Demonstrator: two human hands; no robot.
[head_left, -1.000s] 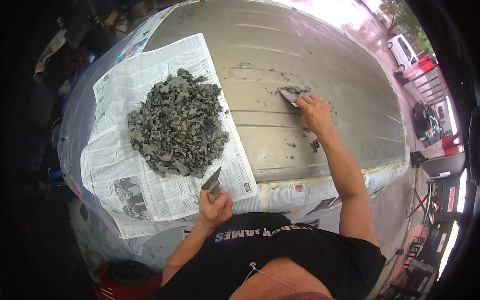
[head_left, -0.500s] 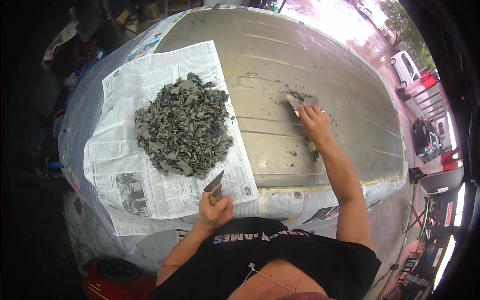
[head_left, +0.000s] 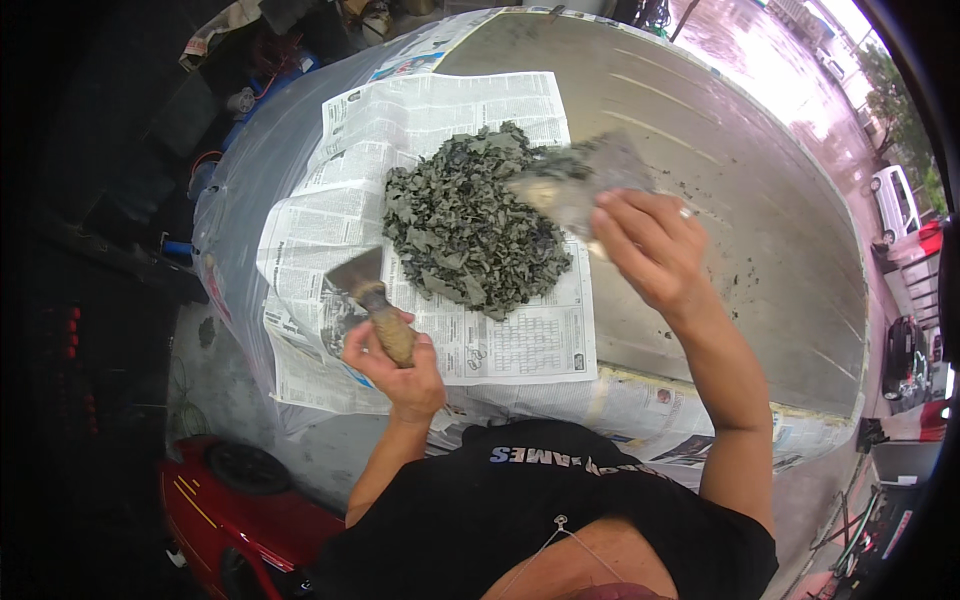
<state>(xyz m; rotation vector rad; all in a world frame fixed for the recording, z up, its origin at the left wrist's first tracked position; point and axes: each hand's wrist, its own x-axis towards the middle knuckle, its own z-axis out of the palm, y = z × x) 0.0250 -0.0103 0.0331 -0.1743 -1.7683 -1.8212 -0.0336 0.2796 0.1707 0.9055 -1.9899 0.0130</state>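
My left hand (head_left: 408, 372) is closed round the worn handle of a scraper (head_left: 380, 318), its wide metal blade pointing up and away over the newspaper's left part. In my right hand (head_left: 655, 245), a thin flat plate (head_left: 575, 212) is gripped at its near edge, smeared by motion. Some dark grey flakes (head_left: 570, 160) seem to lie along its far side. The plate hovers at the right edge of a heap of grey-green paint flakes (head_left: 470, 225). That heap lies on spread newspaper (head_left: 535, 100). Loose flakes (head_left: 745, 275) dot the bare metal vehicle roof (head_left: 770, 215).
Raised ribs run across the roof. Taped newspaper (head_left: 650, 400) and clear plastic sheeting (head_left: 245, 200) cover its borders. A red car (head_left: 225, 520) stands at lower left, a white van (head_left: 893, 200) and a black car (head_left: 900, 355) at far right. Dark clutter fills the left side.
My right hand has lifted the plate off the roof and brought it left to the heap. The scraper in my left hand has moved left and tilted. The view has shifted.
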